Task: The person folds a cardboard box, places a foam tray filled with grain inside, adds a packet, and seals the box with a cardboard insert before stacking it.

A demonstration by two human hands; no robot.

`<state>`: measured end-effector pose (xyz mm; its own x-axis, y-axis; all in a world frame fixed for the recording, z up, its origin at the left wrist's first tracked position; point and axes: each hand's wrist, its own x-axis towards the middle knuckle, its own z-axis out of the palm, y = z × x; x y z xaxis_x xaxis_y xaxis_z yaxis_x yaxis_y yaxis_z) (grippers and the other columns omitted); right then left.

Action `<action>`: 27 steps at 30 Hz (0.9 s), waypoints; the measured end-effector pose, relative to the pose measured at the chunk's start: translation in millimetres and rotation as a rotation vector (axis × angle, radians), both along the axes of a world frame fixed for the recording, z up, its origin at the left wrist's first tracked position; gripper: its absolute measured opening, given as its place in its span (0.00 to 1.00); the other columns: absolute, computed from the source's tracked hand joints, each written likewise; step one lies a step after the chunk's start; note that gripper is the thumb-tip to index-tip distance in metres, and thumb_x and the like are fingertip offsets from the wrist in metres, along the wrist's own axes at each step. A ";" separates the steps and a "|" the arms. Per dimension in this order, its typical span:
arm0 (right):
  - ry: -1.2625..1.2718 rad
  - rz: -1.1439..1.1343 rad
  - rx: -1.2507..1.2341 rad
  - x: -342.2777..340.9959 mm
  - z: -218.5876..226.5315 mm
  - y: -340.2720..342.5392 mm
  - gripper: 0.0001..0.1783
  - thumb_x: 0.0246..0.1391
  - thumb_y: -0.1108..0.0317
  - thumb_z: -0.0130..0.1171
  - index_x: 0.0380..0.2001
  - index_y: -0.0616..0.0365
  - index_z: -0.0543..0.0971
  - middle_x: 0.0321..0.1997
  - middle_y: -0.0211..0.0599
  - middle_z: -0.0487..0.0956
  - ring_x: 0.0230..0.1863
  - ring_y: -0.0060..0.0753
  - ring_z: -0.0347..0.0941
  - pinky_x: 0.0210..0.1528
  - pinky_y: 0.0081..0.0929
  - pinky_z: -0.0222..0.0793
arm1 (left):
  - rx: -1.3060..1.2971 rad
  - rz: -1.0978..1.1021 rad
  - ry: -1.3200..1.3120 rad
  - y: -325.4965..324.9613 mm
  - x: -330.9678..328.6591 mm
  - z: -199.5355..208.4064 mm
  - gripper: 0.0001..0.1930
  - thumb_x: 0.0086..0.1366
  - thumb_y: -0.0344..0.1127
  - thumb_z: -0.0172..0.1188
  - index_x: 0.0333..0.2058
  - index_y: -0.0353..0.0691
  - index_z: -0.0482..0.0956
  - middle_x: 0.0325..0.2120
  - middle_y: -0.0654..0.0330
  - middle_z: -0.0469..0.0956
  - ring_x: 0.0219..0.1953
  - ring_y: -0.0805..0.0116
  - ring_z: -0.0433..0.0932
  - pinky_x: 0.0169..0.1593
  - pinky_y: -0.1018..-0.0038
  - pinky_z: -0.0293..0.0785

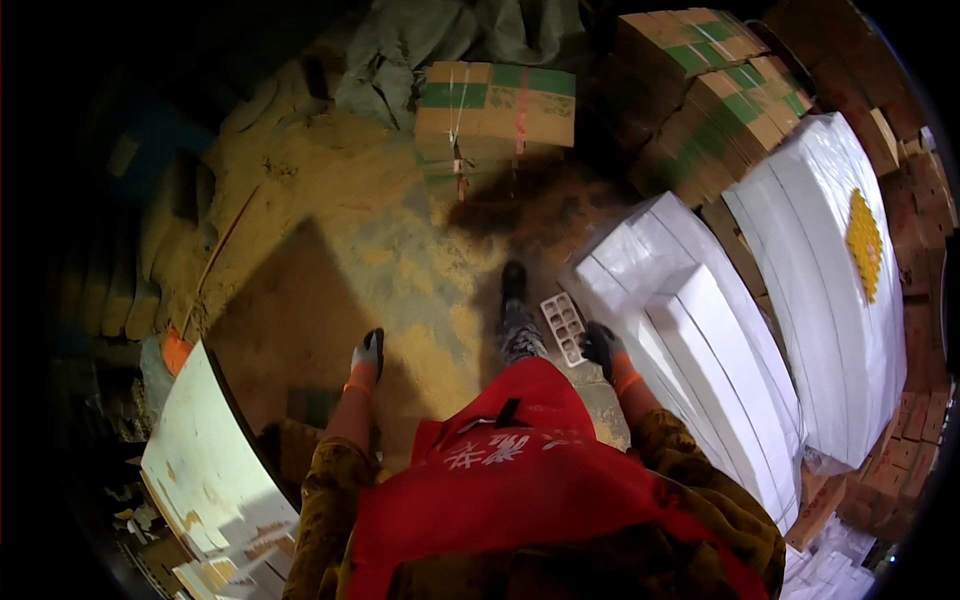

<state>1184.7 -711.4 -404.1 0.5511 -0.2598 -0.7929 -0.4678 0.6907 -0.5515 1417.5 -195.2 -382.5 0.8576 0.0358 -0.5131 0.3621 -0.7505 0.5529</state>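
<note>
Tray [564,328] left of stack [715,345] (near)

Light is falling across a dusty, yellow-grey floor [395,235], and darkness is swallowing the rim. A stack of brown-and-green cartons [495,115] is standing ahead, with a grey-green tarp [405,45] lying crumpled behind. Brown boxes [915,195] are lining the right edge. A pale board [215,460], perhaps a tabletop, is brightening the lower left.

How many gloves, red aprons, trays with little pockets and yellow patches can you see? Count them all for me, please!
Gloves: 2 (left glove, right glove)
Red apron: 1
Pocketed tray: 1
Yellow patch: 1
Total: 5
</note>
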 end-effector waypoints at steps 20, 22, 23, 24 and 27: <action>-0.418 0.053 0.245 461.1 -274.3 -271.5 0.27 0.67 0.55 0.44 0.66 0.51 0.63 0.68 0.35 0.65 0.64 0.39 0.65 0.65 0.37 0.60 | -0.886 0.374 0.559 -335.5 617.3 -114.5 0.27 0.72 0.50 0.49 0.60 0.35 0.67 0.54 0.53 0.73 0.57 0.59 0.69 0.60 0.65 0.66; -0.474 -0.087 0.468 446.0 -245.2 -248.7 0.28 0.66 0.55 0.44 0.66 0.51 0.63 0.69 0.35 0.65 0.64 0.40 0.65 0.65 0.37 0.60 | -0.876 0.380 0.591 -343.6 620.6 -122.4 0.27 0.72 0.50 0.49 0.60 0.35 0.67 0.54 0.53 0.73 0.57 0.59 0.70 0.60 0.65 0.66; -0.505 -0.147 0.557 437.6 -231.0 -237.0 0.28 0.66 0.56 0.44 0.66 0.51 0.62 0.69 0.36 0.64 0.64 0.40 0.65 0.65 0.37 0.60 | -0.872 0.374 0.611 -346.6 624.0 -124.9 0.27 0.72 0.50 0.49 0.60 0.35 0.67 0.54 0.53 0.73 0.57 0.59 0.70 0.60 0.65 0.66; -0.536 -0.195 0.642 430.6 -219.1 -223.8 0.28 0.66 0.56 0.44 0.66 0.51 0.62 0.69 0.36 0.64 0.64 0.41 0.65 0.66 0.37 0.60 | -0.868 0.370 0.627 -347.1 626.8 -125.2 0.27 0.72 0.50 0.49 0.59 0.35 0.67 0.54 0.53 0.73 0.57 0.59 0.70 0.59 0.65 0.66; -0.600 -0.276 0.780 417.0 -193.3 -193.2 0.29 0.66 0.56 0.45 0.67 0.52 0.61 0.70 0.37 0.63 0.64 0.42 0.65 0.66 0.37 0.59 | -0.848 0.354 0.660 -346.1 631.3 -125.1 0.26 0.72 0.49 0.49 0.59 0.35 0.67 0.53 0.53 0.73 0.56 0.59 0.70 0.59 0.65 0.67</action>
<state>1601.7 -904.6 -597.5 0.9120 0.0327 -0.4088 -0.0327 0.9994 0.0069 2048.8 -541.3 -507.5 0.4207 -0.3522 -0.8361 0.8895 -0.0210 0.4564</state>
